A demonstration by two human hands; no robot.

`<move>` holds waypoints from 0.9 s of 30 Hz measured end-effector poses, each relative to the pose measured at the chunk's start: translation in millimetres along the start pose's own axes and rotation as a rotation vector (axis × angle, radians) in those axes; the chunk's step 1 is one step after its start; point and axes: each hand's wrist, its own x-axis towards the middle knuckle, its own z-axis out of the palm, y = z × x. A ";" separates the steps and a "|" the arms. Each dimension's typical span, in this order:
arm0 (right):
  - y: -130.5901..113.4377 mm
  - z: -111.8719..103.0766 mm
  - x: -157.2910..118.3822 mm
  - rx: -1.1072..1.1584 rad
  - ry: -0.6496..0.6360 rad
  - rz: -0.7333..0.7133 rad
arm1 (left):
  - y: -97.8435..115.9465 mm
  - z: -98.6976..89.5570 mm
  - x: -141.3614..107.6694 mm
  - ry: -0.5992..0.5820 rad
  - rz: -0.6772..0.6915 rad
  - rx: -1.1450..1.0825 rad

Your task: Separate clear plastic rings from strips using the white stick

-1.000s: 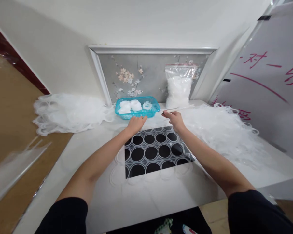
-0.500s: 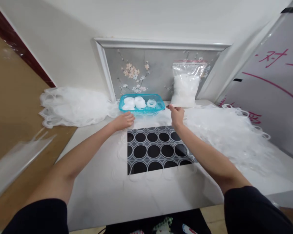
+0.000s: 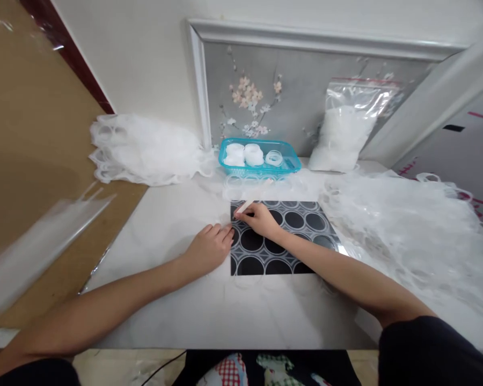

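Observation:
My right hand [image 3: 257, 219] pinches a flat, pale stick [image 3: 249, 202], its upper end slanting away toward the tray. The hand is over the upper left of a dark sheet [image 3: 293, 249] printed with rows of black circles in grey outlines. My left hand [image 3: 212, 247] lies palm down at that sheet's left edge, fingers stretched out and holding nothing. Faint clear circles of a see-through film [image 3: 235, 188] show beyond the dark sheet's far edge. Behind them stands a blue plastic tray [image 3: 260, 170] with several white rings [image 3: 253, 154] in stacks.
Heaps of clear plastic cut-out sheets lie on the left [image 3: 145, 153] and right [image 3: 402, 225] of the white table [image 3: 241, 316]. A zip bag [image 3: 342, 134] of white pieces leans on the wall panel [image 3: 301, 91]. Brown board [image 3: 36, 161] borders the left side.
My right hand has come from beside the tray down and left onto the dark sheet with the stick. My left hand has moved toward me, to the sheet's left edge. The view has shifted.

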 end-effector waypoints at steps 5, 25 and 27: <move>-1.5 -1.2 -5.0 -0.103 0.009 -0.009 | -1.0 5.2 2.4 0.038 0.058 0.066; -1.8 -1.2 -12.2 -0.736 -0.092 -0.540 | 0.9 -3.2 7.6 0.008 -0.053 -0.164; -5.6 -3.3 1.9 -0.866 -0.129 -0.605 | 0.3 -4.8 8.3 -0.005 -0.079 -0.210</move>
